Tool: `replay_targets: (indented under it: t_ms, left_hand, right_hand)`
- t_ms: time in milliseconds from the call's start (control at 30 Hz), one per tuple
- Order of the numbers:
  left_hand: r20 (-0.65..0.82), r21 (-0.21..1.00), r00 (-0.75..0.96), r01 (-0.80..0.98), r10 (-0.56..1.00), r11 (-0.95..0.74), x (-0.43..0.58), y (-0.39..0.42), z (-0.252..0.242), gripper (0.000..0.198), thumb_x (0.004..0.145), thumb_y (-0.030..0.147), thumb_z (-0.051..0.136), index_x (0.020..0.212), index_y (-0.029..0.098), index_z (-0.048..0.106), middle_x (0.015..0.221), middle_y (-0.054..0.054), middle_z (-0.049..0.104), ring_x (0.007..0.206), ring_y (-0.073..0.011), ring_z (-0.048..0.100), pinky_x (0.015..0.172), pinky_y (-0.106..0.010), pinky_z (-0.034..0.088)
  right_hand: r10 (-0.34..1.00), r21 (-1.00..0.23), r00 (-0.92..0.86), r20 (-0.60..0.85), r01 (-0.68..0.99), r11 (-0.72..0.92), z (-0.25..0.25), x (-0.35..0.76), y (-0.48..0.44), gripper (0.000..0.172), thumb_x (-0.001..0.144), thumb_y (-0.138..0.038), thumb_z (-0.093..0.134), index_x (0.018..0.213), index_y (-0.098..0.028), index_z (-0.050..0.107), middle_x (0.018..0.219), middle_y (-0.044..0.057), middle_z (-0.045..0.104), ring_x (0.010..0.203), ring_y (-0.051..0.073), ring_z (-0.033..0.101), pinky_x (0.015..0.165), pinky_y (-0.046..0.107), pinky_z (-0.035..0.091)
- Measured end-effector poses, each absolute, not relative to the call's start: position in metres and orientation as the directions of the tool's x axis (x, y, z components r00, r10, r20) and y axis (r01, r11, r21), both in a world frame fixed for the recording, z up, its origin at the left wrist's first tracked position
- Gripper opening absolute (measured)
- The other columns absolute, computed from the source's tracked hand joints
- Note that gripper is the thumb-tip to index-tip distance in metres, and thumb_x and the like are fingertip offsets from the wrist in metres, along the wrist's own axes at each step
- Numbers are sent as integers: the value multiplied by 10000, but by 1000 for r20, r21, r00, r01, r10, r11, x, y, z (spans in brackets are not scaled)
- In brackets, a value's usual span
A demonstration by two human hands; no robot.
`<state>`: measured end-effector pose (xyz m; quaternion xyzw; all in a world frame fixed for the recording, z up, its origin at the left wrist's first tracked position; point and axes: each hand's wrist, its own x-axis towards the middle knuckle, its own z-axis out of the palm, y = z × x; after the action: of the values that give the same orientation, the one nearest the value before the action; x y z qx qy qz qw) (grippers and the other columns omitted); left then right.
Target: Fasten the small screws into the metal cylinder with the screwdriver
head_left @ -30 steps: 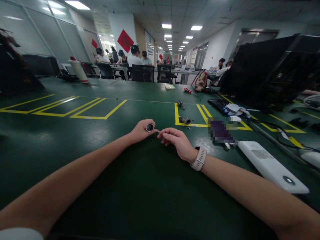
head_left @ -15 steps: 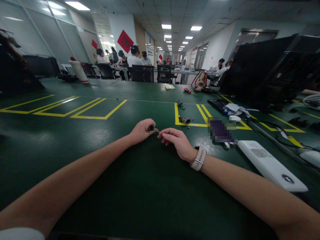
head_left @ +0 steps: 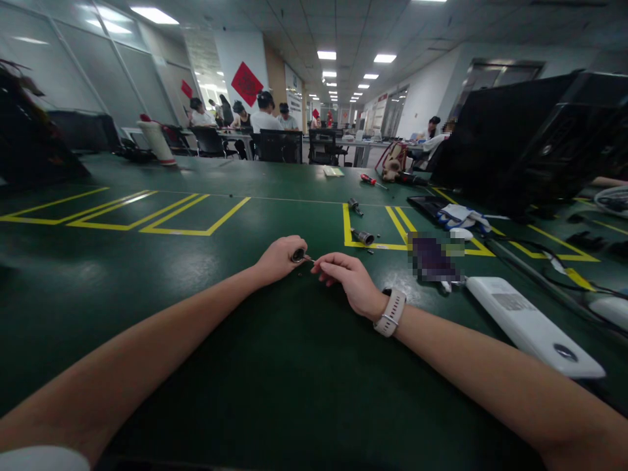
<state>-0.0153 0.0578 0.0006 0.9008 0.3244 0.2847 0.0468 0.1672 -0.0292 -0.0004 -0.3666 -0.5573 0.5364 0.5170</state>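
Note:
My left hand (head_left: pixel 280 260) is closed around a dark, round metal part (head_left: pixel 297 255) whose hollow end faces me. From the right, my right hand (head_left: pixel 343 275) pinches a thin metal rod (head_left: pixel 309 259), its far end at the side of that part. The rod's kind is too small to make out. Below the hands a tiny dark piece (head_left: pixel 299 275) lies on the green table (head_left: pixel 275 366). Two similar metal parts rest ahead to the right: a cylindrical one (head_left: pixel 364 237) inside the yellow tape and another (head_left: pixel 354 207) behind it.
A red-handled screwdriver (head_left: pixel 367 178) lies farther back. On the right are a blurred-out phone (head_left: pixel 434 256), a white power bank (head_left: pixel 532 324), cables and a glove (head_left: pixel 464 214). A large black case (head_left: pixel 520 137) stands behind them. People sit at far tables.
The round part in my left hand has turned slightly and shifted a little to the right. My right hand stays nearly still with the rod. The view has tilted slightly.

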Motion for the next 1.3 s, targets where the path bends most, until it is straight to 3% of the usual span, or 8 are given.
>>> replay_targets:
  t_ms: [300, 600, 867, 1133, 1300]
  left_hand:
    - [500, 352, 627, 483, 597, -802, -16, 58, 2, 225, 778, 328, 589, 665, 174, 470, 654, 28, 465, 606, -114, 449, 566, -236, 351]
    - [478, 329, 645, 498, 596, -802, -15, 56, 4, 212, 785, 328, 571, 673, 172, 483, 658, 23, 474, 619, -118, 463, 572, -238, 358]
    - [489, 383, 620, 479, 613, -790, -15, 56, 4, 240, 783, 344, 575, 656, 173, 466, 653, 27, 463, 604, -115, 449, 563, -236, 354]
    - [453, 297, 653, 532, 607, -793, -16, 56, 3, 183, 799, 293, 561, 687, 170, 484, 672, 17, 471, 626, -128, 466, 581, -246, 350]
    - [431, 290, 685, 511, 587, -809, -17, 55, 3, 186, 802, 286, 556, 678, 172, 478, 674, 14, 472, 621, -128, 469, 583, -246, 355]
  right_hand:
    - [971, -956, -230, 61, -292, -9, 9, 172, -29, 130, 714, -253, 595, 773, -157, 663, 772, 39, 675, 657, 132, 548, 638, 292, 382]
    - [970, -968, -216, 111, -244, 57, 4, 170, -30, 121, 739, -257, 599, 789, -172, 668, 794, 32, 678, 669, 131, 552, 634, 288, 388]
    - [969, -946, -235, 72, -323, -8, 6, 174, -27, 128, 725, -257, 602, 772, -160, 673, 780, 38, 682, 672, 133, 555, 643, 290, 389]
    - [972, -977, -211, 101, -207, 56, 5, 167, -29, 124, 729, -264, 607, 788, -176, 673, 791, 31, 678, 649, 129, 540, 616, 288, 379]
    - [976, -963, -207, 66, -270, 7, 6, 169, -28, 116, 714, -263, 606, 747, -172, 669, 760, 38, 677, 659, 139, 550, 632, 297, 385]
